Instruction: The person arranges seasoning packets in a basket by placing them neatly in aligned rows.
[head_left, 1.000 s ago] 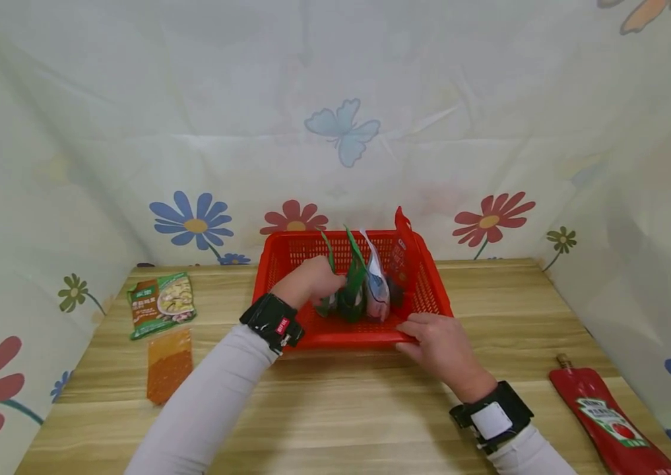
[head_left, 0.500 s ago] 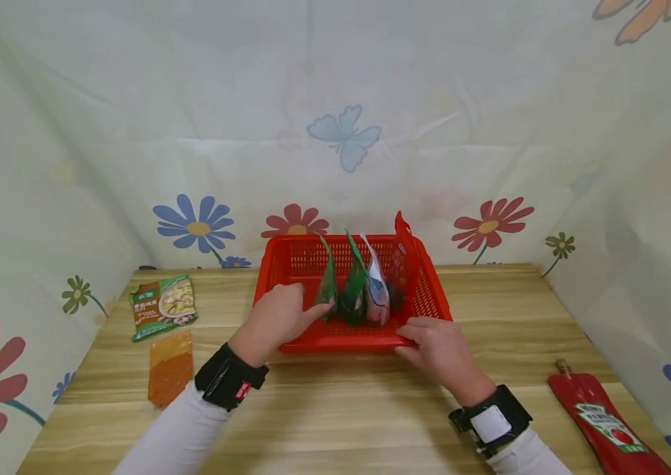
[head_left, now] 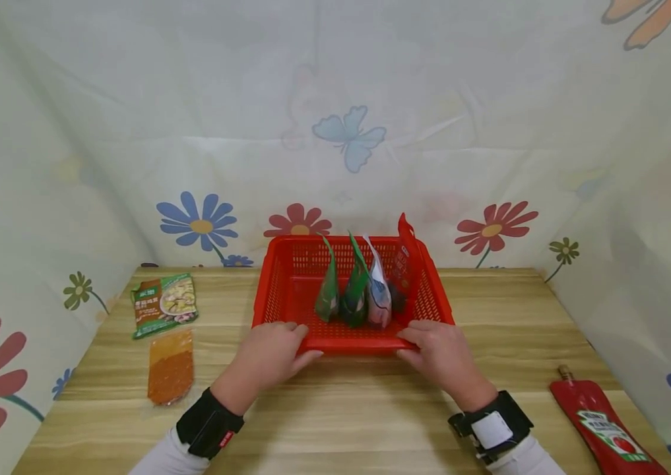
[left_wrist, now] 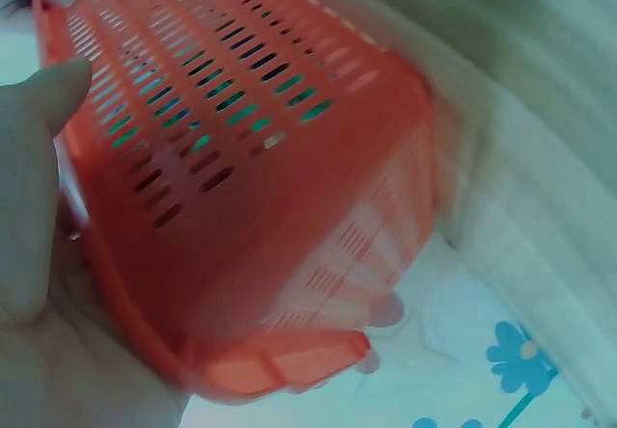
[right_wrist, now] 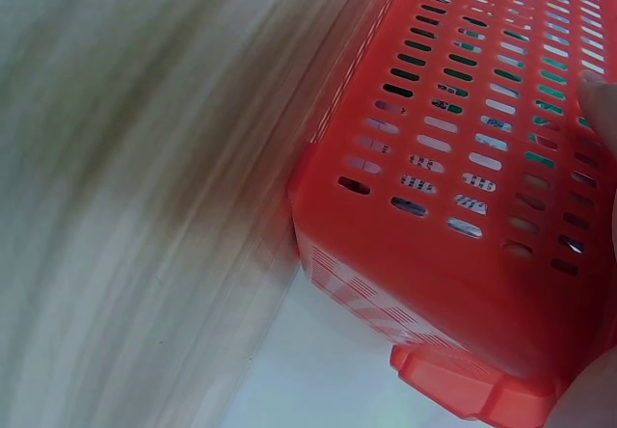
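Observation:
A red plastic basket [head_left: 347, 344] stands at the back of the table. My left hand [head_left: 270, 349] grips its front rim near the left corner, thumb outside and fingers over the edge. At the front right corner, my right hand [head_left: 443, 349] holds the same rim. Inside, two green packets [head_left: 328, 290] stand upright, with a white and pink packet [head_left: 378, 293] to their right. A tall red packet [head_left: 405, 264] leans by the basket's right wall. Slots of the basket wall [left_wrist: 260, 139] fill the left wrist view, and the right wrist view shows the basket's outer side [right_wrist: 434, 235].
On the left of the table lie a green and brown food packet [head_left: 164, 305] and a clear sachet of orange-brown contents [head_left: 171, 367]. A red Heinz ketchup pouch [head_left: 605, 425] lies at the right edge. Flowered cloth [head_left: 341, 86] surrounds the table's back and sides.
My left hand has come away from the leftmost green packet, moving back and left to the basket's front rim. The right hand has stayed on the rim.

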Available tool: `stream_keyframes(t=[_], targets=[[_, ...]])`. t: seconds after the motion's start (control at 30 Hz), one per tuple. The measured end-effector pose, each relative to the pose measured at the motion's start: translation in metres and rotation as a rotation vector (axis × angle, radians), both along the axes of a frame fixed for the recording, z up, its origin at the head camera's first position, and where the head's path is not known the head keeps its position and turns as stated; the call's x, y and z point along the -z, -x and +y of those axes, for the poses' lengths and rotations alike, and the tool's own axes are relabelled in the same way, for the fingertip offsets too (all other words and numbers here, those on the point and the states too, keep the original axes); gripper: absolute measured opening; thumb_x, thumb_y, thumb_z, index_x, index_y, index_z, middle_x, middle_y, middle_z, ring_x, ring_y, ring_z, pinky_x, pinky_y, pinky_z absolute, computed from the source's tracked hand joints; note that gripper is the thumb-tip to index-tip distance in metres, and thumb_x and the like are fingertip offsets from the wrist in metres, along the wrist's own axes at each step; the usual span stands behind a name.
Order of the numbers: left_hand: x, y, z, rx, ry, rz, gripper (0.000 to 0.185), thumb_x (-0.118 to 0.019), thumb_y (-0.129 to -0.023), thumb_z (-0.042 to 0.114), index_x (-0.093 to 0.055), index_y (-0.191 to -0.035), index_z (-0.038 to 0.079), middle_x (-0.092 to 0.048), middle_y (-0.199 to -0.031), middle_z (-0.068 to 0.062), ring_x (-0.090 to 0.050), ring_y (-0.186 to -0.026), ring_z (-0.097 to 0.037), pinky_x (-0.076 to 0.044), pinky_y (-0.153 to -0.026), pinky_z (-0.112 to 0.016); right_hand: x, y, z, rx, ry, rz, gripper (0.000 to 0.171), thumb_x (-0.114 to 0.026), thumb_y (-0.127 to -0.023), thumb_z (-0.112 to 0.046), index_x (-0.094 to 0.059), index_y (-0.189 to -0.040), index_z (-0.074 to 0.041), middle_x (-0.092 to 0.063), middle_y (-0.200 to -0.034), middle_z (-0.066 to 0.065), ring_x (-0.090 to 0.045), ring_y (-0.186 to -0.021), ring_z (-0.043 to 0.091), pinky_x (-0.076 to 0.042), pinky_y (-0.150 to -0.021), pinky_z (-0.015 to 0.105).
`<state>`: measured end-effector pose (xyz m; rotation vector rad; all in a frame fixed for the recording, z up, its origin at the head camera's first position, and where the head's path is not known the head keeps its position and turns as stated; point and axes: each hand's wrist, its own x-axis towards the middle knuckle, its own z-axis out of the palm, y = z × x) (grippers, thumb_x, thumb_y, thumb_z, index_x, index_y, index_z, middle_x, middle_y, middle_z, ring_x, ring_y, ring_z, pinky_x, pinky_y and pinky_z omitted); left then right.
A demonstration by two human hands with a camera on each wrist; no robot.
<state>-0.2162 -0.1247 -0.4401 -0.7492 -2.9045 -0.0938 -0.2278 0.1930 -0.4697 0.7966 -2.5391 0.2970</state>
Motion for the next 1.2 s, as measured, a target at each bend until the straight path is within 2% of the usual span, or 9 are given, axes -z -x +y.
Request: stream_keyframes(t=[0.23,0.33,0.5,0.67,0.77,0.87,0.93,1.1,1.2], targets=[[0.019,0.001,-0.002,0.034,0.079,0.219,0.03,-0.079,-0.087,0.045,-0.067,-0.09,0.018,-0.065,-0.068,0.004,-0.062,-0.06,-0.011,-0.045,-0.052,-0.024,0.001,-0.001,0.0,-0.004,0.0,0.009,0.033,-0.095,-0.07,-0.034,-0.082,-0.095,-0.017,-0.078,-0.087,-0.002,-0.072,-0.079,0.014,-0.063,-0.079,0.038],[0.023,0.001,-0.002,0.049,0.075,0.268,0.029,-0.083,-0.085,0.041,-0.064,-0.087,0.019,-0.061,-0.065,0.005,-0.059,-0.058,-0.011,-0.04,-0.049,-0.023,0.001,-0.002,0.002,-0.003,-0.003,0.025,0.033,-0.096,-0.07,-0.034,-0.082,-0.095,-0.017,-0.078,-0.086,-0.002,-0.072,-0.078,0.014,-0.063,-0.079,0.038],[0.026,0.003,-0.001,0.045,0.068,0.284,0.029,-0.084,-0.084,0.04,-0.062,-0.086,0.02,-0.06,-0.065,0.006,-0.056,-0.056,-0.01,-0.038,-0.049,-0.021,0.0,-0.004,0.003,0.007,-0.005,0.039,0.035,-0.095,-0.07,-0.033,-0.081,-0.097,-0.016,-0.077,-0.087,0.0,-0.072,-0.079,0.015,-0.063,-0.079,0.04],[0.028,0.004,-0.001,0.062,0.067,0.297,0.03,-0.084,-0.084,0.039,-0.059,-0.084,0.021,-0.061,-0.065,0.007,-0.059,-0.057,-0.01,-0.037,-0.047,-0.022,-0.006,-0.008,0.005,0.01,0.004,-0.007,0.031,-0.092,-0.075,-0.03,-0.08,-0.1,-0.016,-0.077,-0.089,-0.001,-0.069,-0.082,0.016,-0.06,-0.081,0.039],[0.028,0.005,0.001,0.073,0.07,0.288,0.032,-0.083,-0.085,0.039,-0.057,-0.083,0.021,-0.06,-0.065,0.007,-0.06,-0.058,-0.011,-0.036,-0.047,-0.022,-0.012,-0.014,0.01,0.025,0.062,-0.111,0.035,-0.089,-0.078,-0.025,-0.078,-0.109,-0.012,-0.077,-0.097,0.001,-0.066,-0.089,0.019,-0.058,-0.082,0.04],[0.03,0.006,0.002,0.073,0.078,0.278,0.032,-0.082,-0.085,0.04,-0.057,-0.082,0.021,-0.06,-0.064,0.007,-0.061,-0.058,-0.011,-0.036,-0.046,-0.022,-0.019,-0.024,0.019,0.05,0.164,-0.253,0.044,-0.087,-0.081,-0.02,-0.072,-0.122,-0.011,-0.073,-0.116,0.007,-0.065,-0.106,0.025,-0.061,-0.088,0.045],[0.031,0.006,0.003,0.075,0.082,0.28,0.033,-0.082,-0.085,0.04,-0.056,-0.082,0.021,-0.059,-0.064,0.007,-0.061,-0.058,-0.011,-0.036,-0.046,-0.023,-0.022,-0.03,0.026,0.058,0.231,-0.306,0.05,-0.086,-0.082,-0.016,-0.068,-0.128,-0.01,-0.068,-0.128,0.011,-0.062,-0.116,0.029,-0.06,-0.09,0.051],[0.033,0.005,0.003,0.079,0.078,0.286,0.034,-0.083,-0.085,0.04,-0.055,-0.08,0.021,-0.057,-0.063,0.007,-0.059,-0.057,-0.012,-0.035,-0.044,-0.023,-0.025,-0.044,0.05,0.064,0.286,-0.255,0.051,-0.087,-0.081,-0.012,-0.066,-0.127,-0.007,-0.064,-0.132,0.011,-0.06,-0.12,0.03,-0.061,-0.087,0.051],[0.033,0.005,0.004,0.076,0.074,0.298,0.034,-0.083,-0.085,0.04,-0.055,-0.08,0.022,-0.057,-0.063,0.007,-0.06,-0.057,-0.012,-0.034,-0.043,-0.024,-0.03,-0.052,0.067,0.167,0.261,-0.284,0.05,-0.084,-0.085,-0.016,-0.064,-0.129,-0.003,-0.063,-0.132,0.017,-0.059,-0.12,0.036,-0.059,-0.089,0.056]])
